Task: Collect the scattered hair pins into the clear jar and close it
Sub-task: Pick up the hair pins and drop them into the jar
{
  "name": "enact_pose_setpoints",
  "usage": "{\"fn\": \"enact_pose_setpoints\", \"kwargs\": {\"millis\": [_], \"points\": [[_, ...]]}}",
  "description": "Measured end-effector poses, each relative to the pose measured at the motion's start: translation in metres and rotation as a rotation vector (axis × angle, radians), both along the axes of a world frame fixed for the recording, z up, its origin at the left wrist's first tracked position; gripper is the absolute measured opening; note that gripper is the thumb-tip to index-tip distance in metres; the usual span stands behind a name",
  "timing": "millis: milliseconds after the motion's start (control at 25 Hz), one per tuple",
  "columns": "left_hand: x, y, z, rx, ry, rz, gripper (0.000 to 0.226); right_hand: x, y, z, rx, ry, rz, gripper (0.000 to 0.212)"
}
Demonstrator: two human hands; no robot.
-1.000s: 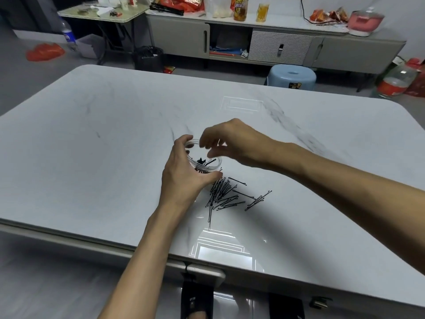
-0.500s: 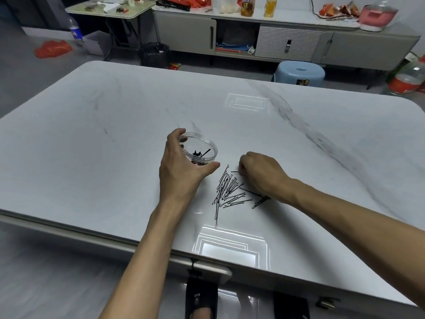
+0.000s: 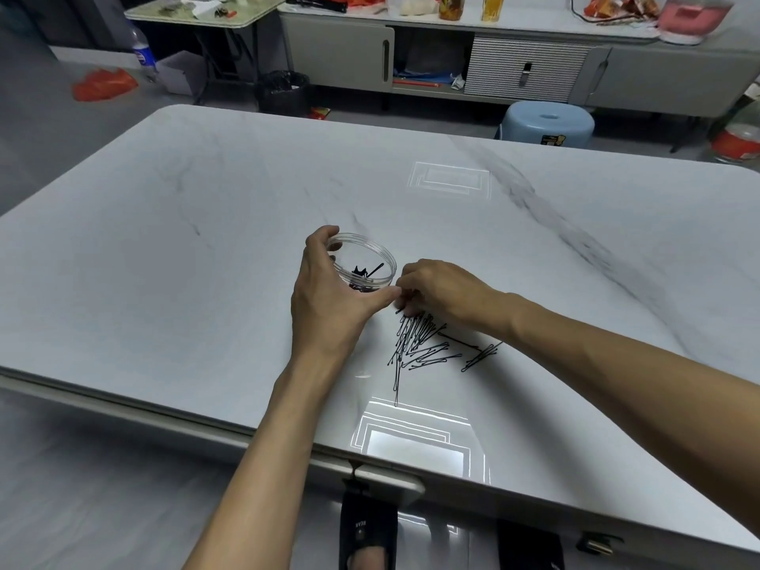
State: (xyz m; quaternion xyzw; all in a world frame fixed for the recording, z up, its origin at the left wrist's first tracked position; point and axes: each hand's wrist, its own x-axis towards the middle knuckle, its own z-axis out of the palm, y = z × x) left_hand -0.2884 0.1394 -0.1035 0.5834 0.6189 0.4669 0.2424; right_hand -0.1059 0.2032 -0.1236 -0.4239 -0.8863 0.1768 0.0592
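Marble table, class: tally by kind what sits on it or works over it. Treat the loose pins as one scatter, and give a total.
clear jar: 1
hands: 2 (left hand, right hand)
loose hair pins, as one scatter: 1
Total: 4

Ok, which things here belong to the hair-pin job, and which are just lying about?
Job in hand: clear jar, gripped by the left hand; hair pins piled on the table; right hand, pinching pins at the pile's far end.

Lying about: blue stool, black bin, bottle, orange bag, long cabinet.
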Motion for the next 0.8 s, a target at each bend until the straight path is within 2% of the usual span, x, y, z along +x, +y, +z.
{"fn": "enact_pose_setpoints", "kwargs": {"millis": [240, 400, 520, 560, 680, 720, 800], "points": [[0.000, -0.001, 0.000, -0.009, 0.006, 0.000, 0.095, -0.004, -0.001, 0.003, 0.159, -0.274, 0.132, 0.013], [0.000, -0.001, 0.000, -0.016, -0.002, 0.004, 0.093, 0.011, -0.016, -0.006, 0.282, -0.297, 0.087, 0.019], [0.001, -0.001, 0.000, -0.015, -0.010, 0.000, 0.093, 0.023, -0.018, 0.001, 0.172, -0.111, -0.058, 0.012], [0.001, -0.001, 0.000, -0.015, -0.012, -0.002, 0.093, 0.027, -0.015, 0.008, 0.146, -0.017, -0.130, 0.016], [0.002, -0.002, 0.000, -0.021, -0.014, -0.010, 0.094, 0.029, 0.000, 0.040, 0.248, 0.254, -0.285, 0.027], [0.003, -0.002, 0.000, -0.024, -0.012, -0.015, 0.094, 0.025, 0.002, 0.054, 0.278, 0.298, -0.267, 0.024], [0.005, -0.002, 0.000, -0.022, -0.001, -0.024, 0.095, 0.005, 0.005, 0.078, 0.277, 0.242, -0.136, 0.018]]}}
